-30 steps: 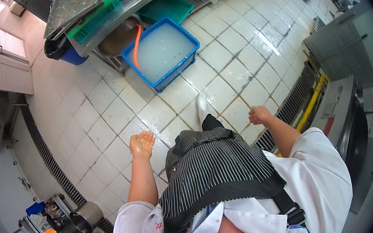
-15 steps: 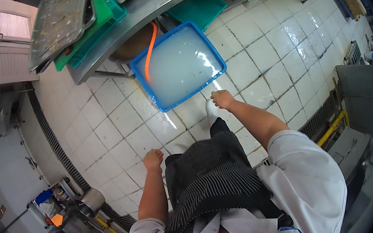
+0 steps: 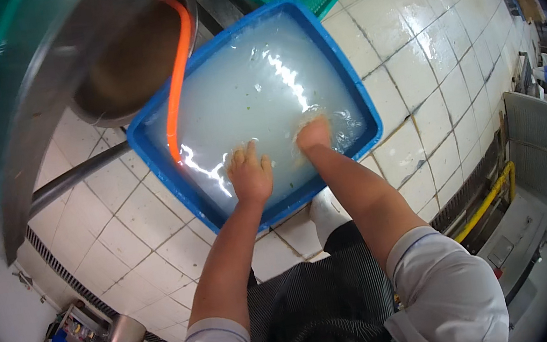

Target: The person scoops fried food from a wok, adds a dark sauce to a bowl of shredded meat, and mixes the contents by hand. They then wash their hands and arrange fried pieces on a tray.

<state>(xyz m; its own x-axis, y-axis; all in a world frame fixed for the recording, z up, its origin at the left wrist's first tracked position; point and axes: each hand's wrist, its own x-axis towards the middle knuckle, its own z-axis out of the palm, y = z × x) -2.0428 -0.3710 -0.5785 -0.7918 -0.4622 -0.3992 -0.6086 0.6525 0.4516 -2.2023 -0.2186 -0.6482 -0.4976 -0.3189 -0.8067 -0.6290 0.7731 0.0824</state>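
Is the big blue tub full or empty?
Full. The blue rectangular plastic tub holds cloudy white water nearly up to its rim, and the right hand dips into it.

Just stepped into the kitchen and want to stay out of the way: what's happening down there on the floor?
A person in a striped apron bends over a blue tub of cloudy water on the white tiled floor. The left hand lies spread, palm down, at the water's surface; the right hand dips into it, fingers hidden. An orange hose runs into the tub beside a metal pot.
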